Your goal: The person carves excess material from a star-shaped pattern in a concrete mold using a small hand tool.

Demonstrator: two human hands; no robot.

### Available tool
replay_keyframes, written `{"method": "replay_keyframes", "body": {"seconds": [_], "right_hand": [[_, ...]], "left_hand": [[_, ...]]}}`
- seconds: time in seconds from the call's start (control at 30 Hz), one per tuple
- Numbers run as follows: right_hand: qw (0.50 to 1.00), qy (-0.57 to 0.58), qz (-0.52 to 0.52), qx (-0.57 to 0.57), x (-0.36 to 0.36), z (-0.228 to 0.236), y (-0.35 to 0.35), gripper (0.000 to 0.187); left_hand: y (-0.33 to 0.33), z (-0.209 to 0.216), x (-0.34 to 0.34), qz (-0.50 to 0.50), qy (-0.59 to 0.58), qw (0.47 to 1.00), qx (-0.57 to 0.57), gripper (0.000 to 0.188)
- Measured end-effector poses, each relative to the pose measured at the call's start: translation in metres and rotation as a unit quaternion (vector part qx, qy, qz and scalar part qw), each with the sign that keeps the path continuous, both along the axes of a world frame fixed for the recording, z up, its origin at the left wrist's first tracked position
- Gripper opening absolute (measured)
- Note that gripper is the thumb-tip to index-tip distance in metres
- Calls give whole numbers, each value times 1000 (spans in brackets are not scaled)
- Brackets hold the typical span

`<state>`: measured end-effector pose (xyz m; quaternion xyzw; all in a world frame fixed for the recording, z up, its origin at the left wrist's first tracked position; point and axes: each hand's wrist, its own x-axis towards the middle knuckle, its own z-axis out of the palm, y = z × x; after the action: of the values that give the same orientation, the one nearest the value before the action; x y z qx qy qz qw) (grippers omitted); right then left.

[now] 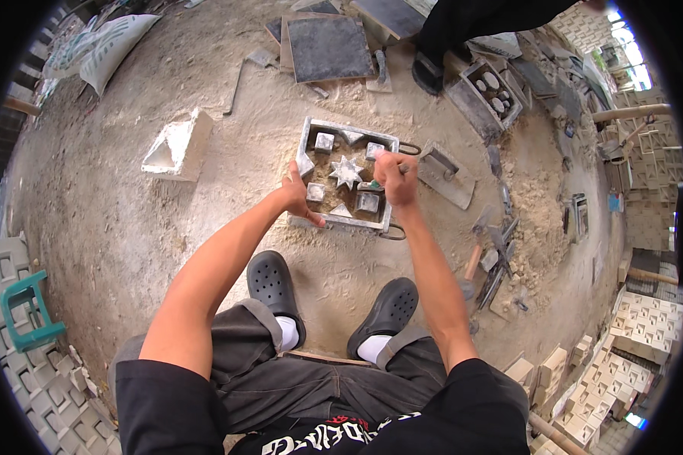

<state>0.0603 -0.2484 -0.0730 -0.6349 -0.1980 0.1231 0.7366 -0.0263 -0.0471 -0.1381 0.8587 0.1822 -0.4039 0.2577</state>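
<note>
Far left, pale blocks (6, 265) are lining the floor, bending out of view at the rim; a green stool (32, 311) is standing there. Above, a whitish sack (118, 49) is lying near the dark edge. Moving right, a pale block with a triangular opening (178, 148) is sitting well apart from the work; a bent rod (237, 87) is lying beyond it.

Left hand (297, 196) is resting on the mould's left near corner, fingers spread, thumb apart; it is covering that corner. The grey mould (360, 223) is lying on dusty ground at centre, beyond the person's feet, holding a star-shaped core (347, 172) and smaller square and triangular pieces. Right hand (396, 178) is hovering over the mould's right side, fingers curling tightly around a tool (404, 168); the fist is hiding most of it. A green bit is showing beside the fist; cannot tell if it belongs to the tool.

Just right, a flat float (449, 178) is lying near the mould. Above, another person's foot (427, 72) is standing close by, body cut off. A tray of rounded pieces (497, 95) is sitting beside it. Lower, a hammer (474, 262) is lying among dark tools, hard to separate. Stacked blocks (645, 326) are filling the right rim.
</note>
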Motion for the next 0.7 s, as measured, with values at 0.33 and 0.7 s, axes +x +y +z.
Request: {"method": "replay_keyframes", "body": {"seconds": [0.33, 0.7], "right_hand": [[996, 15, -80, 40, 0, 47, 16, 47], [986, -118, -117, 8, -12, -15, 5, 47]], "left_hand": [[3, 6, 10, -49, 13, 998, 25, 167], [-4, -2, 6, 17, -7, 1000, -16, 169]]}}
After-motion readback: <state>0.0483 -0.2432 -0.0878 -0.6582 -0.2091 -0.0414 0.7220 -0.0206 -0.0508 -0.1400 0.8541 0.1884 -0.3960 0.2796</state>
